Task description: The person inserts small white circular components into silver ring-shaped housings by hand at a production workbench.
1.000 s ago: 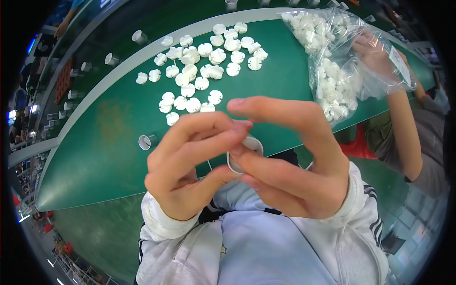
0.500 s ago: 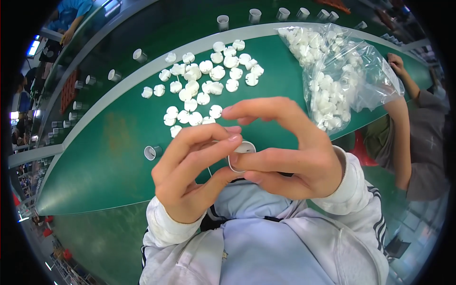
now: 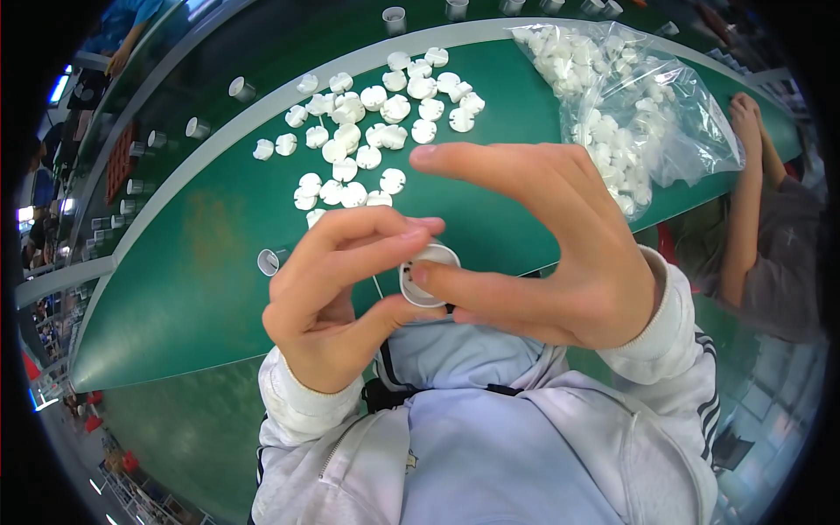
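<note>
My left hand [image 3: 328,284] is closed around a small white cylindrical cup [image 3: 442,255], its open mouth tilted up toward me. Small dark marks show inside the cup; what lies deeper is hidden by a digit. My right hand [image 3: 569,254] is spread wide, one digit pushed into the cup's mouth and another close under its rim. The right index finger stretches out above the cup, holding nothing. A thin white strip [image 3: 378,287] shows beside my left fingers. Beyond my hands, several round white caps [image 3: 353,194] lie scattered on the green table [image 3: 166,306].
A clear plastic bag [image 3: 691,157] full of white caps lies at the right. Another cup [image 3: 269,262] rests left of my hands. More cups [image 3: 241,88] stand past the table's pale raised edge [image 3: 188,131]. A co-worker's arms [image 3: 744,192] rest at the right.
My right index finger has lifted and spread farther from the cup. Both hands and the cup have shifted slightly left in the picture. The co-worker's hands have come together.
</note>
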Demonstrator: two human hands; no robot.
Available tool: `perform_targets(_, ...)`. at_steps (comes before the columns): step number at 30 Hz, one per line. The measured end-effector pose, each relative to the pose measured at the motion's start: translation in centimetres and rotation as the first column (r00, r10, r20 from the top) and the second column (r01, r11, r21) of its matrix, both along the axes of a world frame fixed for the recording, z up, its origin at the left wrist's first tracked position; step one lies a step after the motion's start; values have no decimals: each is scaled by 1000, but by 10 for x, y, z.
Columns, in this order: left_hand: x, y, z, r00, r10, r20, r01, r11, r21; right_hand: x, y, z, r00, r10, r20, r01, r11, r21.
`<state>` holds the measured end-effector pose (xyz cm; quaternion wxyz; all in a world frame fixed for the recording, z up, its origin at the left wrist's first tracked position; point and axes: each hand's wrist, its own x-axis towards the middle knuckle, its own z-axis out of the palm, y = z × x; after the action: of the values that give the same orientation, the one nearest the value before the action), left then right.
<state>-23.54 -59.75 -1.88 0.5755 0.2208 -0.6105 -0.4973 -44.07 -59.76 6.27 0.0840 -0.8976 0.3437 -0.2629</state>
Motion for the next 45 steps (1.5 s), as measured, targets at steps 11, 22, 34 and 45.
perform_targets(11,15,-19,20,917,97,388,-37,986,-161,9,-8,-7,999,-38,19,40,992,-119)
perform_targets(22,75,-303,-76,577,440,688,-334,896,-294,-20,-77,-92,968,-249,41,247,968,45)
perform_targets(34,51,-267,-46,595,504,627,-161,838,-521,-6,-99,-114,944,-254,-212,234,965,-117)
perform_targets(45,9,-169,25,842,-516,-160,497,625,602,15,-104,-26,866,-343,363,287,937,202)
